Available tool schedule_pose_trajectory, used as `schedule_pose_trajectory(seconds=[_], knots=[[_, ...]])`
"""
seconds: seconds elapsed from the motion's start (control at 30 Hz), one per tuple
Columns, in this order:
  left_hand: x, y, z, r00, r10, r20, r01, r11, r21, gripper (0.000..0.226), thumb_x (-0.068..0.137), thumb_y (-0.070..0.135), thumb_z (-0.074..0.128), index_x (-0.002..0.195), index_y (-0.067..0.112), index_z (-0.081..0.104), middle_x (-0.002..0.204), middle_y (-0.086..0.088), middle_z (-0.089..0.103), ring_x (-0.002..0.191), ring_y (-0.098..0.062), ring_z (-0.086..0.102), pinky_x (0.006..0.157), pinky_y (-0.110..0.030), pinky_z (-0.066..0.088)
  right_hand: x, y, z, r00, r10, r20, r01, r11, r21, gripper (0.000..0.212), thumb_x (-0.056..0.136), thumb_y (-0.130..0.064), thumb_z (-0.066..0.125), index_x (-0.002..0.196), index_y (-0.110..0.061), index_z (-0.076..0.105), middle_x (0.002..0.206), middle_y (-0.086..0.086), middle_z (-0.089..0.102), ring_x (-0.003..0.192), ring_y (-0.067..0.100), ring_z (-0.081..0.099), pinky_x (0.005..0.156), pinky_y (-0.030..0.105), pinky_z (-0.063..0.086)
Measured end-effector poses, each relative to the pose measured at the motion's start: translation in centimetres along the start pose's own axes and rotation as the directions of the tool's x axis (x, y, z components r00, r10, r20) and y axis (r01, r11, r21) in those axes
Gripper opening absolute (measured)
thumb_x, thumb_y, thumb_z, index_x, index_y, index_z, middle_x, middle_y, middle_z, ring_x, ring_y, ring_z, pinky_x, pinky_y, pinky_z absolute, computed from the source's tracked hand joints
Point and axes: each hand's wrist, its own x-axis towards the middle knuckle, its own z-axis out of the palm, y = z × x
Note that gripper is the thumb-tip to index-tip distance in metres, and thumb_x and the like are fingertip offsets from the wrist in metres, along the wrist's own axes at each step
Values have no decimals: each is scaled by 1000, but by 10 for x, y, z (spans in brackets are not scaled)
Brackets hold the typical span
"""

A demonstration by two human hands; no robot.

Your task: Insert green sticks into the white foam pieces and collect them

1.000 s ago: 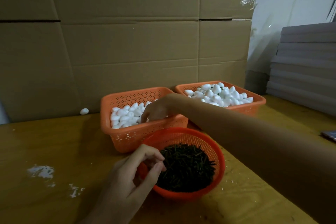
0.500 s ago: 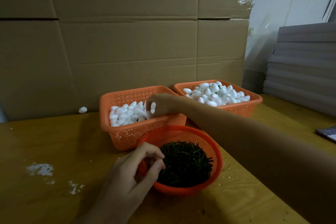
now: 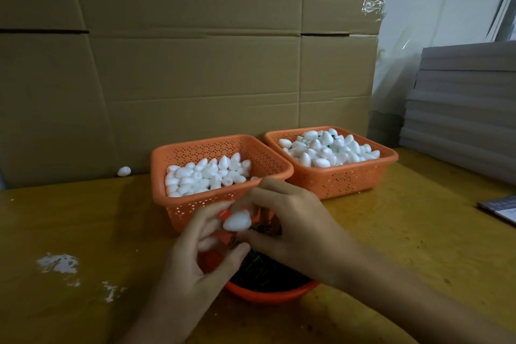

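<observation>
On the wooden table (image 3: 418, 232), two patches of white crumbs (image 3: 57, 263) lay far left, and one stray foam piece (image 3: 124, 171) rested alone against the cardboard wall (image 3: 195, 78). There were three orange baskets in all, two square and one round. The left square basket (image 3: 192, 208) was partly filled with plain foam pieces (image 3: 203, 176) (too many to count). Just in front of it the left hand (image 3: 190, 260) was raised with its fingers curled toward the thumb; motion blur hid whether it pinched a stick, so its grip could not be told. One held foam piece (image 3: 236, 220) sat between the two hands, apparently pinched by the fingertips of the right hand (image 3: 293, 226) and touching the left forefinger. Both hands hovered over the round basket (image 3: 270, 295), nearest the camera, which held a dark heap of green sticks (image 3: 262, 274). Farther right, just beside the first, the right square basket (image 3: 343, 179) was piled high with a foam heap (image 3: 326, 148), bits of green showing among the white. At the far right one stack of grey boards (image 3: 460, 109) stood on the table, with one flat dark booklet (image 3: 499, 211) at the edge.
</observation>
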Motion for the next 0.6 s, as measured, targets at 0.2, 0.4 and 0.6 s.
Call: schedule_pose_trajectory(seconds=[0.2, 0.4, 0.6], knots=[[0, -5, 0, 999, -20, -32, 21, 999, 29, 37, 89, 41, 67, 122, 57, 64, 110, 17, 77, 71, -16, 75, 42, -28, 53, -4, 2, 1, 998, 57, 35, -59, 997, 50, 34, 84, -26, 84, 116, -27, 73, 115, -15, 68, 107, 3, 64, 88, 32, 54], [0, -6, -2, 998, -44, -44, 44, 999, 4, 33, 95, 32, 66, 123, 50, 67, 100, 7, 78, 69, -19, 72, 40, -32, 51, -5, 14, -8, 988, 76, 137, -107, 967, 232, 46, 79, -11, 88, 119, -25, 69, 107, -18, 74, 102, -4, 68, 86, 16, 54], [0, -2, -3, 997, -65, -40, 62, 997, -56, 23, 87, 51, 68, 107, 42, 67, 104, 4, 79, 72, -20, 74, 41, -29, 49, -8, 24, -17, 936, 203, 286, -182, 978, -97, 47, 84, -43, 82, 125, -40, 59, 111, -25, 68, 103, -7, 63, 81, 9, 51]])
